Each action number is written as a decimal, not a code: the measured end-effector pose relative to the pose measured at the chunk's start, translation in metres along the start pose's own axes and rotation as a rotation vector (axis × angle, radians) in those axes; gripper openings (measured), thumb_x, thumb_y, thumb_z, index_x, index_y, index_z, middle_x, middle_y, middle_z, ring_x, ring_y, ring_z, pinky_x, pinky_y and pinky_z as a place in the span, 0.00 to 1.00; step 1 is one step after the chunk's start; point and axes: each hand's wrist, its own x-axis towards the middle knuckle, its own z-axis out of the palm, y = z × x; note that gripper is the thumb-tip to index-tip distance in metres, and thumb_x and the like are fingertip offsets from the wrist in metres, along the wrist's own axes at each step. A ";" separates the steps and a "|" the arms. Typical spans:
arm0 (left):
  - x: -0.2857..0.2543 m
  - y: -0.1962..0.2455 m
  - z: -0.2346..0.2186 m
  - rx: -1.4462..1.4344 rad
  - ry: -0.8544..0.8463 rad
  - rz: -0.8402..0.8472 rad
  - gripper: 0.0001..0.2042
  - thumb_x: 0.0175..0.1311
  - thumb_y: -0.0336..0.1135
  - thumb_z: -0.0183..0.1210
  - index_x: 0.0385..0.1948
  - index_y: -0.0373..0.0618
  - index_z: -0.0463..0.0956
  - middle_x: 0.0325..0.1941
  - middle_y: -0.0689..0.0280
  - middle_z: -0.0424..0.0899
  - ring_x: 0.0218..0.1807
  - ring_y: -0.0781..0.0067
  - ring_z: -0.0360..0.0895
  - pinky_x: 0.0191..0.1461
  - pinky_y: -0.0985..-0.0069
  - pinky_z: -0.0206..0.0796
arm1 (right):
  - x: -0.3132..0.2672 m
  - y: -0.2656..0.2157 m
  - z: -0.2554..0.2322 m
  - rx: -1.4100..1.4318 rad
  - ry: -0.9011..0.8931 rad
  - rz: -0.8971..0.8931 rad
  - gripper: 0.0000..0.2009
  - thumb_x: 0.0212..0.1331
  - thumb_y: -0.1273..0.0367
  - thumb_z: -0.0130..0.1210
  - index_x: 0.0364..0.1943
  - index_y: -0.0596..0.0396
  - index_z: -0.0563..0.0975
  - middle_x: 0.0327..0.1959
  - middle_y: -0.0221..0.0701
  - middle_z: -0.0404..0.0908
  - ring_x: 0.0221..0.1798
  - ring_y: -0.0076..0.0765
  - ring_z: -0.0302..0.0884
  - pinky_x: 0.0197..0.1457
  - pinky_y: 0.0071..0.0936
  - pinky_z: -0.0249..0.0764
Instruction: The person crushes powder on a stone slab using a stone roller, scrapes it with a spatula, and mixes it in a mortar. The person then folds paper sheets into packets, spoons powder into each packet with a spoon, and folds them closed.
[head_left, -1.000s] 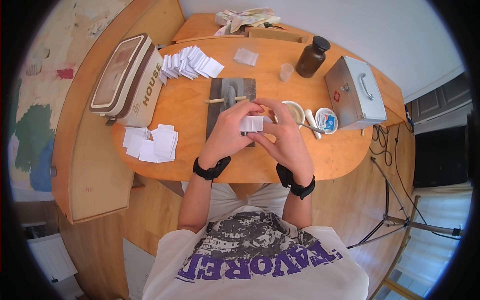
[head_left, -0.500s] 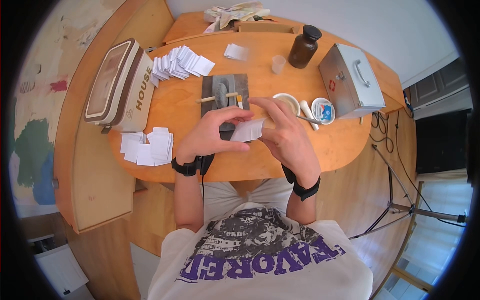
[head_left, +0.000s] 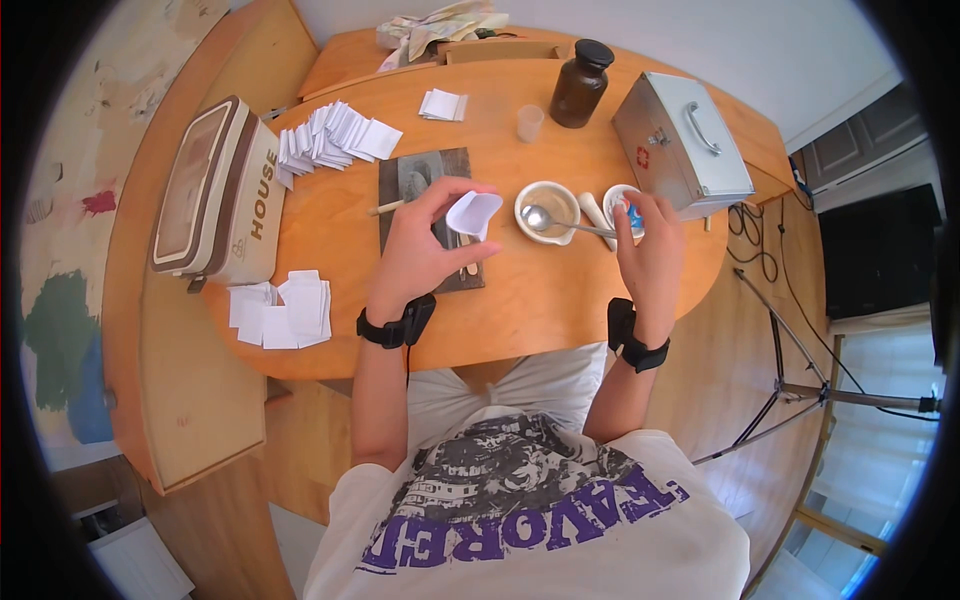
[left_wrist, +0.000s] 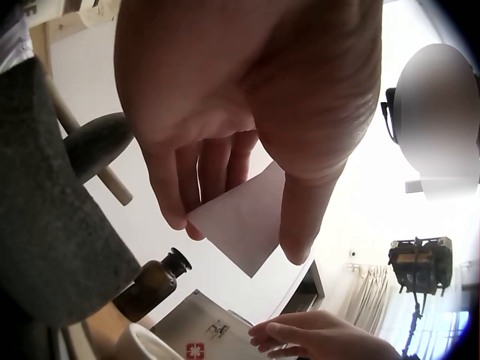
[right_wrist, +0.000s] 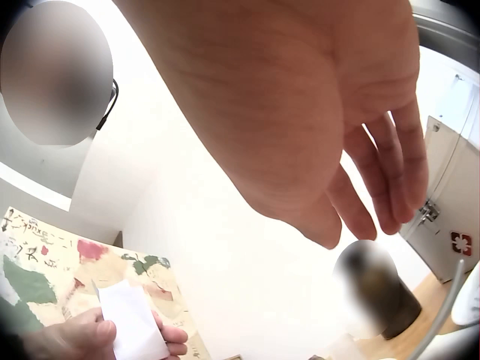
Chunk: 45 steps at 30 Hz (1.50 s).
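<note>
My left hand (head_left: 412, 250) holds an opened white paper pouch (head_left: 470, 220) between thumb and fingertips, its mouth spread. The left wrist view shows the same paper pouch (left_wrist: 244, 225) pinched at both sides. Over on the right, my right hand (head_left: 655, 255) hovers with loosely bent fingers by the handle end of a metal spoon (head_left: 538, 217). That spoon leans in a white mortar (head_left: 521, 198) with a light brown content. A white pestle (head_left: 590, 208) lies beside it. Partly behind the right fingers is a small white dish (head_left: 612, 192) with a blue-and-white packet.
Under the left hand lies a dark board (head_left: 462, 165) with a grey stone tool and wooden sticks. Folded white papers (head_left: 340, 135) and more papers (head_left: 285, 312) sit left, near a HOUSE box (head_left: 225, 190). A brown bottle (head_left: 580, 90), plastic cup (head_left: 530, 123) and silver case (head_left: 690, 150) stand behind.
Both hands were together at the paper; the right hand has let go and moved right to the spoon handle. The pouch, flat before, now gapes in the left hand.
</note>
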 end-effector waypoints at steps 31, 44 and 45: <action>0.011 -0.024 0.012 0.252 -0.061 0.063 0.31 0.54 0.39 0.88 0.60 0.40 0.84 0.54 0.62 0.93 0.54 0.68 0.88 0.63 0.69 0.78 | -0.010 0.035 0.053 0.701 -0.147 0.370 0.13 0.86 0.67 0.58 0.49 0.63 0.90 0.33 0.32 0.92 0.34 0.22 0.88 0.41 0.24 0.83; 0.015 -0.025 0.021 0.403 0.029 0.068 0.35 0.50 0.43 0.89 0.59 0.36 0.84 0.50 0.54 0.93 0.49 0.55 0.90 0.58 0.64 0.81 | 0.004 -0.040 -0.007 0.882 0.131 0.392 0.14 0.86 0.65 0.60 0.49 0.64 0.90 0.34 0.31 0.91 0.34 0.21 0.85 0.40 0.21 0.79; 0.015 -0.026 0.022 0.403 0.031 0.068 0.35 0.50 0.43 0.89 0.59 0.36 0.84 0.50 0.54 0.93 0.49 0.55 0.90 0.58 0.64 0.81 | 0.004 -0.049 -0.009 0.885 0.141 0.372 0.14 0.86 0.65 0.60 0.49 0.64 0.90 0.34 0.31 0.91 0.34 0.21 0.85 0.40 0.21 0.79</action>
